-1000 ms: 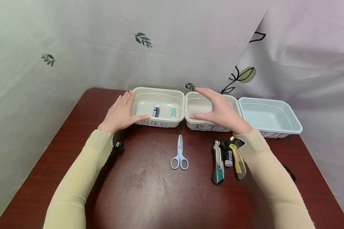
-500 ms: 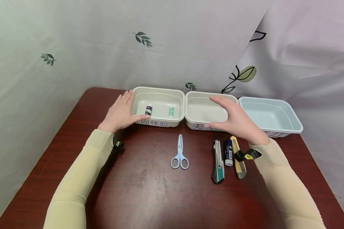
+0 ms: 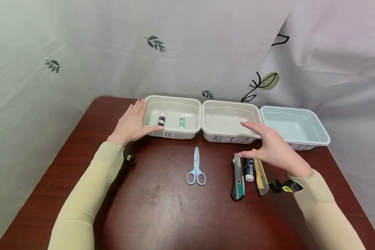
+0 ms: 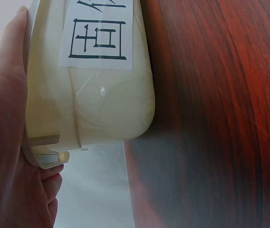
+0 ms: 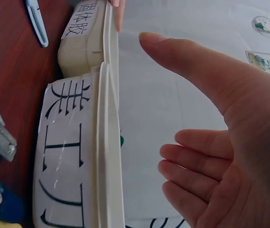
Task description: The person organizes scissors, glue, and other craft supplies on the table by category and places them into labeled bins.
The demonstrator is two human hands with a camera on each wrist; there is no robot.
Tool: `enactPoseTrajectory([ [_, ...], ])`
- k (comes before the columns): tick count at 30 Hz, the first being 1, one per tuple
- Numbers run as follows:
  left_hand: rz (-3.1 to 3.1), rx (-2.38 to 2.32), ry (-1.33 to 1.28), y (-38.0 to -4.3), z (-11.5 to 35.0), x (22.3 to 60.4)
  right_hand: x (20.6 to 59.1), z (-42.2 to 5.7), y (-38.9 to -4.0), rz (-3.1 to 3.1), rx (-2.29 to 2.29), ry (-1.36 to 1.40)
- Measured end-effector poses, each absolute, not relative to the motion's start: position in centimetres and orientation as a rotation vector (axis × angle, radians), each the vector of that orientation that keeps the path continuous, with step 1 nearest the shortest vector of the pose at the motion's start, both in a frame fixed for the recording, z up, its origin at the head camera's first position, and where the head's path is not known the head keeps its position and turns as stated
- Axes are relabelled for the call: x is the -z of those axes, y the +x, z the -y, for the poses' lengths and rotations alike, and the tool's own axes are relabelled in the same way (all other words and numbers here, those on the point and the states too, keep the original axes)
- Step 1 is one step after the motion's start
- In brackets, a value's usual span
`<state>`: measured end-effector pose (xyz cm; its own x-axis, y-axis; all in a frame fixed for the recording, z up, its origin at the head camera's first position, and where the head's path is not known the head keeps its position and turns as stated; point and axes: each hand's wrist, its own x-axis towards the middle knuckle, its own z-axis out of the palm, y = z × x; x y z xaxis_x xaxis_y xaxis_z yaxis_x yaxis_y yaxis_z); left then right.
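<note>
My left hand rests on the left end of a cream bin, thumb along its front rim and fingers at its side. Two glue sticks lie in that bin: a dark blue one and a green one. My right hand is spread with nothing in it, above the front right corner of the middle cream bin. Below its thumb on the table lie a green-and-black utility knife, a blue glue stick and a yellow utility knife.
Light blue scissors lie on the dark red table, in front of the bins. A pale blue bin stands right of the middle one. A pale curtain hangs behind the table.
My right hand has moved right and toward me, from over the middle bin to near the knives. In the left bin the two glue sticks have shifted left. My left hand stays put.
</note>
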<state>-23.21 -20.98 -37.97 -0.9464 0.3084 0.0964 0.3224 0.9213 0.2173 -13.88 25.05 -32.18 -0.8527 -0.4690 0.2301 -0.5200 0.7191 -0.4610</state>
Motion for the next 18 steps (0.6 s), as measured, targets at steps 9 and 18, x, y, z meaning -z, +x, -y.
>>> enactPoseTrajectory([
  [9,3.025,0.366,-0.488,-23.2,21.0,38.0,32.8,-26.3,-12.0,2.859,-0.718,0.839],
  [18,3.019,0.367,-0.486,-23.2,21.0,38.0,34.6,-27.4,-11.1,2.901,-0.692,0.77],
])
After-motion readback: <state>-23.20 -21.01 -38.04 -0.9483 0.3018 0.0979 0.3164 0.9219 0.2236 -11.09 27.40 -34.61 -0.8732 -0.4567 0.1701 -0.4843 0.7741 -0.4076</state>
